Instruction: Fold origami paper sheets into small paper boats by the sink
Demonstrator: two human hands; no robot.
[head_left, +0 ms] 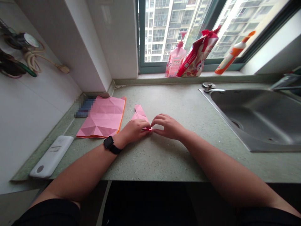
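Observation:
A small piece of folded pink paper [140, 113] lies on the counter, one narrow strip pointing away from me. My left hand [134, 130], with a black watch on its wrist, is closed on the paper's near part and hides some of it. My right hand [168, 126] pinches the paper's right corner between thumb and forefinger, with a gap inside the curl of the fingers. A darker pink fold shows between the two hands. To the left lies a stack of creased pink sheets [107, 114] with orange edges beneath.
The speckled green counter [160, 163] runs to a steel sink [258, 119] at right. A white power bank [51, 157] and a blurred dark object [84, 107] lie at left. A pink pump bottle [175, 61], a red bag [199, 55] and an orange-white bottle [231, 56] stand on the sill.

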